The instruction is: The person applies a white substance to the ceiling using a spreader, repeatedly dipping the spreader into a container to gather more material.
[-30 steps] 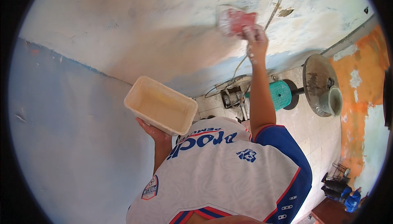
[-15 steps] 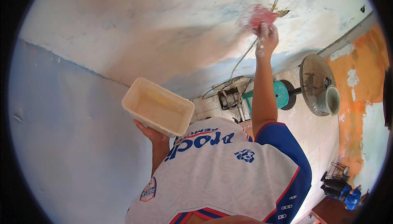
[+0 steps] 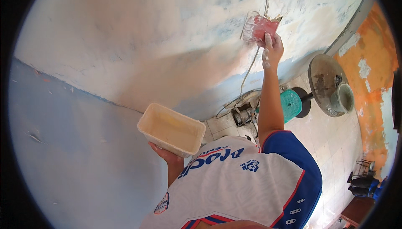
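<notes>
My right hand (image 3: pixel 272 51) is raised with the arm stretched out. It holds a red flat scraper (image 3: pixel 259 27) with a pale, smeared blade pressed against the patchy white and blue wall (image 3: pixel 146 40). White smears cover the fingers. My left hand (image 3: pixel 165 153) supports a cream rectangular plastic tub (image 3: pixel 171 129) from underneath, close to my chest. The tub's inside looks coated with pale paste. My white and blue jersey (image 3: pixel 243 187) fills the lower middle.
A thin cable (image 3: pixel 251 67) hangs down the wall beside the scraper to some small equipment (image 3: pixel 243 113) on the tiled floor. A green stool (image 3: pixel 291 105), a round grey stand (image 3: pixel 324 84) with a pot (image 3: pixel 343 99) and an orange wall (image 3: pixel 368 61) lie to the right.
My right hand has swept the scraper to the right along the wall, then slightly down. The tub in my left hand has sunk a little lower.
</notes>
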Demonstrator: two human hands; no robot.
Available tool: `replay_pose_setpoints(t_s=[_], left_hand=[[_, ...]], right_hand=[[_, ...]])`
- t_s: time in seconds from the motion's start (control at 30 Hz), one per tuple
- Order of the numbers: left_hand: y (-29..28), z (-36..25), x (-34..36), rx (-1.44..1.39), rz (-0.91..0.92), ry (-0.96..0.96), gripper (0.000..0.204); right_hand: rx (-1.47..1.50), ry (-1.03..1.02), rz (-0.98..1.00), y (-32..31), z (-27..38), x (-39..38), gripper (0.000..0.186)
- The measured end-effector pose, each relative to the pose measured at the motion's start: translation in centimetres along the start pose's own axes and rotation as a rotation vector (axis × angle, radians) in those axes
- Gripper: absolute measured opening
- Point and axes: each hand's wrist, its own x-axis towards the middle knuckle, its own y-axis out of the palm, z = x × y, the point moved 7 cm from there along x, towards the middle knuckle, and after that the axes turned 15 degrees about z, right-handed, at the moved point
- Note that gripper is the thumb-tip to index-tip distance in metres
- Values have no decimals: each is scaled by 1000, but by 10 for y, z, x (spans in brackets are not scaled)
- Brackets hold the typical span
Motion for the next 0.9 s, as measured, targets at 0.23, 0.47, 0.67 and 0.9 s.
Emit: replay_pose_setpoints(t_s=[0.23,0.47,0.67,0.9], left_hand=[[-40,23,7,-59,16,0,71],[-33,21,-3,-77,42,40,73],[-59,27,23,-242,73,10,77],[-21,7,36,-198,203,88,76]], right_hand=[[67,132,215,31,-1,-22,20],[95,68,-12,-10,7,-34,18],[-100,-133,72,20,84,-68,15],[-1047,-711,-80,45,121,-78,10]])
